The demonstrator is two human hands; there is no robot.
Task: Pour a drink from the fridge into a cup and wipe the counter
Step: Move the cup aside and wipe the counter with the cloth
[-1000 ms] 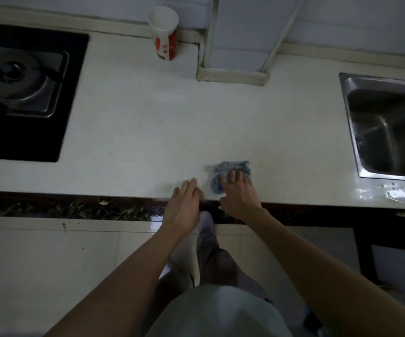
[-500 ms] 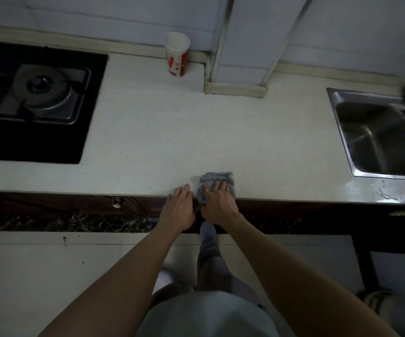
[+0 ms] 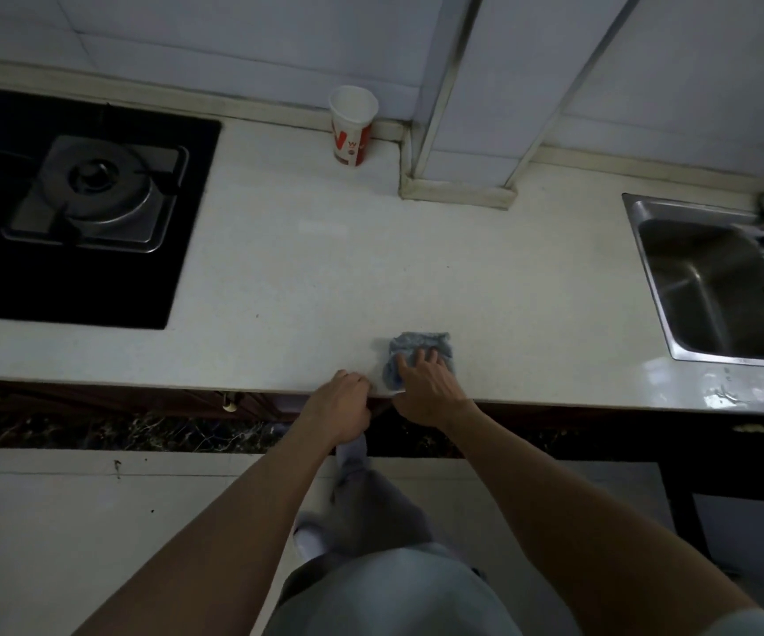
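Right hand (image 3: 426, 387), fingers spread flat, pressed the cloth (image 3: 418, 344) onto the counter (image 3: 325, 277) near its 6 o'clock edge. Left hand (image 3: 338, 401) lay at the cloth's 9 o'clock on the rim, fingers bent, grip indiscernible. Wiping was judged under way. The cup (image 3: 352, 126) stood at 12 o'clock by the wall, its filling unverifiable.

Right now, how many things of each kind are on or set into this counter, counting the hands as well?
Cups: 1, the paper cup
Cloths: 1, the blue cloth
Burners: 1, the gas burner
Sinks: 1, the steel sink
Hands: 2, the left hand and the right hand
Total: 6
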